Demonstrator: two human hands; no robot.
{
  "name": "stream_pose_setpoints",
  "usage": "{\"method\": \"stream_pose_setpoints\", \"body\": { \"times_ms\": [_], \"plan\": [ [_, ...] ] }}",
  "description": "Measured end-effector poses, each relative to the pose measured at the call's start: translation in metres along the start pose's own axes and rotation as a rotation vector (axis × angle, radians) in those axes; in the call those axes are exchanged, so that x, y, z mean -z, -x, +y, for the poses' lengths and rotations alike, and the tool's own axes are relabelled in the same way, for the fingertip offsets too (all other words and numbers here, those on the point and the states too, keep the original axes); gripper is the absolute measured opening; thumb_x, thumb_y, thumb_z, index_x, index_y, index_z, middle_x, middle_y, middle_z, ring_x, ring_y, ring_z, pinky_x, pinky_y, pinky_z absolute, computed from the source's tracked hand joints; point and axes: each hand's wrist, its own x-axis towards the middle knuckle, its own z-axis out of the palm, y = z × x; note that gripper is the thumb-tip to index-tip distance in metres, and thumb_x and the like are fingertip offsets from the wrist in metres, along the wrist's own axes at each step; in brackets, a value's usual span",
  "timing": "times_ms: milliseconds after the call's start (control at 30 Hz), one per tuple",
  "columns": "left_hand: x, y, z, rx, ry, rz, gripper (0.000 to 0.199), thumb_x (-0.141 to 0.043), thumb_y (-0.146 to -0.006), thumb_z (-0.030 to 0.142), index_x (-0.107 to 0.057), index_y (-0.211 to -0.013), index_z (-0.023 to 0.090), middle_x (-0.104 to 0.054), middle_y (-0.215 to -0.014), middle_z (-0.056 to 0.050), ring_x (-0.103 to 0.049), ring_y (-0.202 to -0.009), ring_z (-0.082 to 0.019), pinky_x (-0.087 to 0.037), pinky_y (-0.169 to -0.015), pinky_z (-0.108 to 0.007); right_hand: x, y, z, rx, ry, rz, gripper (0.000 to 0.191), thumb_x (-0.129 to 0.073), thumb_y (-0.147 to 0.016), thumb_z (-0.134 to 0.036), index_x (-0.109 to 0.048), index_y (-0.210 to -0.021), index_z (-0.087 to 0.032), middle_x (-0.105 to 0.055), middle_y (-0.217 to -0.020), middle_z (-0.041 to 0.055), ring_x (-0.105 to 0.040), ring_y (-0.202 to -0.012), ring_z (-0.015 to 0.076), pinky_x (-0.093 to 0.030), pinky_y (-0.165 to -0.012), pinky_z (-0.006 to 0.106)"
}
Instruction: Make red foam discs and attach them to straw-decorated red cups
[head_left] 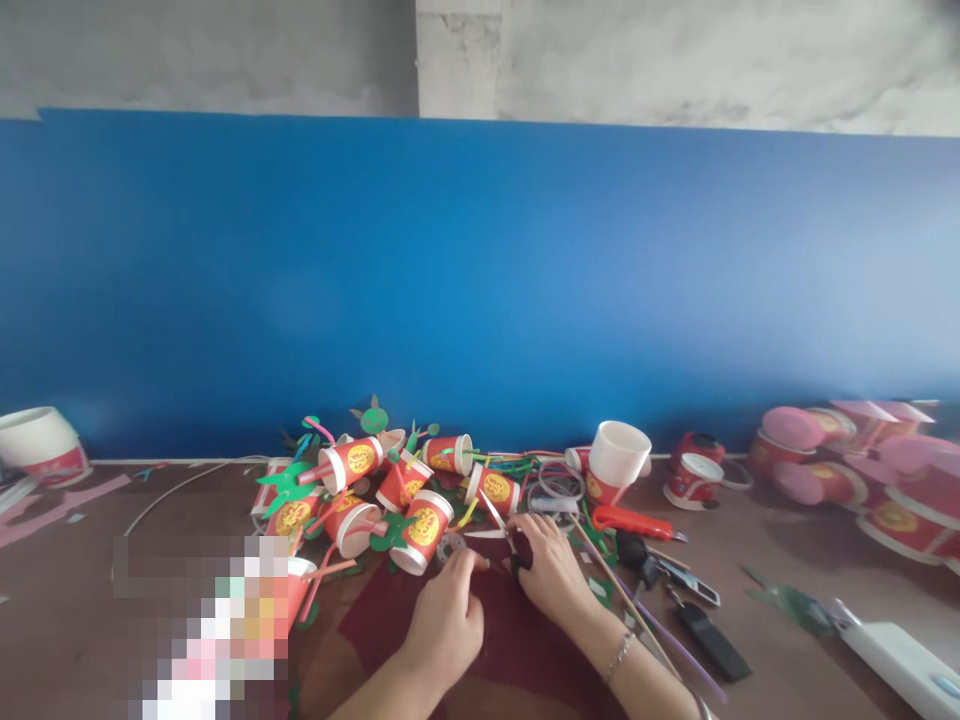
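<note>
My right hand (551,570) is closed around the dark handles of a pair of scissors (489,534). The blades are spread apart and point to the left, towards the pile of cups. Just left of them is my left hand (448,615), its fingers curled and the fingertips drawn together; whatever they pinch is hidden. Under both hands lies a dark red sheet (517,645). Beyond my left hand sits a small grey roll of tape (450,545), beside a red paper cup (422,533) with a yellow print, lying tilted.
Several red cups with green paper cutouts (289,487) and straws are heaped at the left. A white cup (619,455) stands behind my right hand. To the right lie an orange-red cutter (634,522), keys (690,580) and a white glue gun (896,655). A blue panel (465,280) borders the table.
</note>
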Motion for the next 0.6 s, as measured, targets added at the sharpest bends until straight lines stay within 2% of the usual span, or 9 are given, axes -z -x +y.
{"method": "stream_pose_setpoints", "body": {
  "times_ms": [100, 267, 600],
  "plan": [
    [-0.0009, -0.0002, -0.0009, -0.009, 0.001, 0.006, 0.045, -0.039, -0.067, -0.005, -0.054, -0.102, 0.020, -0.065, -0.103, -0.007, -0.062, -0.098, -0.023, -0.044, -0.083, -0.031, 0.0007, -0.0001, -0.0018, 0.024, -0.018, -0.007, 0.039, -0.050, -0.063, -0.006, -0.057, -0.097, -0.021, -0.060, -0.104, 0.0064, -0.049, -0.102, 0.0245, -0.036, -0.087, 0.033],
    [-0.0013, -0.0003, -0.0004, -0.014, -0.007, 0.004, 0.044, -0.040, -0.067, -0.005, -0.053, -0.100, 0.020, -0.065, -0.103, -0.006, -0.063, -0.095, -0.022, -0.044, -0.081, -0.029, 0.0005, -0.0005, -0.0022, 0.041, -0.003, -0.051, 0.039, -0.047, -0.059, -0.005, -0.057, -0.093, -0.021, -0.060, -0.100, 0.0054, -0.048, -0.100, 0.0240, -0.036, -0.086, 0.033],
    [-0.0047, 0.0000, -0.0039, -0.004, -0.016, -0.003, 0.044, -0.040, -0.067, -0.004, -0.054, -0.099, 0.022, -0.064, -0.102, -0.004, -0.063, -0.095, -0.020, -0.044, -0.080, -0.027, 0.0004, -0.0001, -0.0011, 0.029, 0.030, -0.021, 0.038, -0.047, -0.061, -0.005, -0.056, -0.095, -0.020, -0.060, -0.097, 0.0060, -0.048, -0.097, 0.0241, -0.036, -0.085, 0.033]
  ]
}}
